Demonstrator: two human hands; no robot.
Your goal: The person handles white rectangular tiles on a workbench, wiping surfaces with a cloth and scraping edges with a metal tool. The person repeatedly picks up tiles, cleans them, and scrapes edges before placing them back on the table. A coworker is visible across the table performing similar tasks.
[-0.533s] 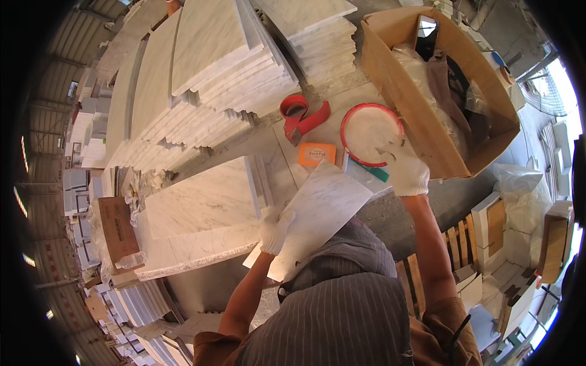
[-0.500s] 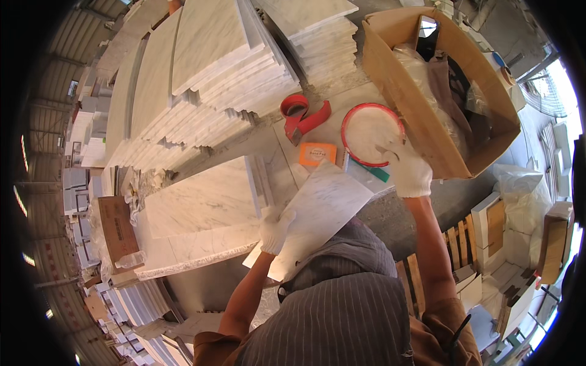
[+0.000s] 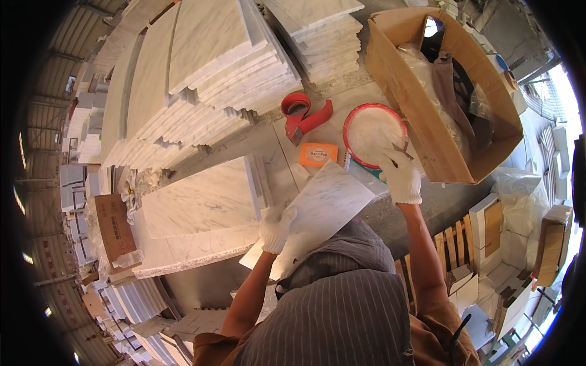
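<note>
My left hand [image 3: 276, 230], in a white glove, grips the left edge of a pale grey-veined marble tile [image 3: 332, 198]. That tile lies tilted across the near side of the work surface, against my lap. My right hand [image 3: 403, 178], also gloved, is over the near right rim of a round tub with a red rim [image 3: 345, 135], which holds whitish powder or paste. Its fingers are closed around something small and thin that I cannot make out. An orange pad box [image 3: 318, 155] sits beyond the tile, beside a green-edged item [image 3: 373, 173]. Behind the box rests a red tape dispenser [image 3: 308, 122].
Stacked marble slabs [image 3: 213, 55] fill the far left. Another stack of tiles [image 3: 201, 204] lies left of my left hand. An open cardboard box [image 3: 390, 91] with plastic and dark cloth stands at right. A wooden pallet [image 3: 455, 244] is on the floor, lower right.
My right hand has drawn back slightly toward me and left, from the tub's right side to its near rim. The left hand still grips the tile.
</note>
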